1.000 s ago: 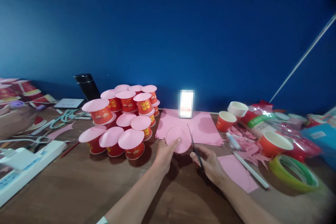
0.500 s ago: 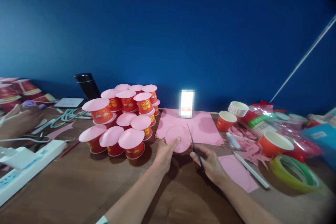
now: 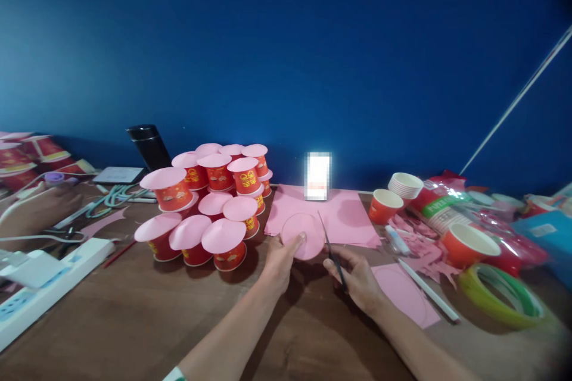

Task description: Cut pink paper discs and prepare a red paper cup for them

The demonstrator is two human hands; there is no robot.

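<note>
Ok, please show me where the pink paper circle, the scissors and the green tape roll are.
pink paper circle (image 3: 308,232), head view, upper middle of its face.
scissors (image 3: 330,250), head view, on the blades.
green tape roll (image 3: 485,297), head view, on its near rim.

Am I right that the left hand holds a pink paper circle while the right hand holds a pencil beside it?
Not quite. In the head view the right hand holds scissors, not a pencil. The left hand does hold the pink paper circle, with the scissors beside it.
</note>
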